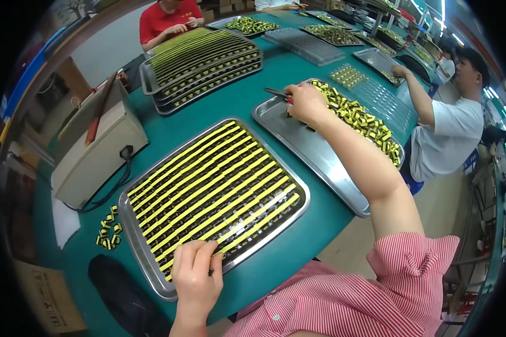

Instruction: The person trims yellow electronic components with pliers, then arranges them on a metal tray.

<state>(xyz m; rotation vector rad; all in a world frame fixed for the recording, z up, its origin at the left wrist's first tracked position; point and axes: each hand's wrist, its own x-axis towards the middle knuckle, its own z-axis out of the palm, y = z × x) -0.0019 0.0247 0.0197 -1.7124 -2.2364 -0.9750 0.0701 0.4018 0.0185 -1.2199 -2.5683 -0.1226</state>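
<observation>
A metal tray (305, 197) in front of me holds tight rows of small black components with yellow tops (205, 185). At its near edge, my left hand (197, 275) is closed, thumb and fingers pinched around a small yellow-and-black component that is mostly hidden. My right hand (308, 104) reaches over a second metal tray (320, 154) to the right, gripping what look like pliers (276, 92) with dark jaws and a bit of red handle. The jaws point left, away from the heap of loose yellow-and-black components (357, 115) beside that hand.
Stacked filled trays (202, 67) stand at the far left, near a person in red. A beige box-shaped device (98, 149) with a cord sits left, near loose components (109, 230) and a black pouch (123, 297). Clear plastic trays (306, 48) lie beyond. A co-worker (450, 121) sits right.
</observation>
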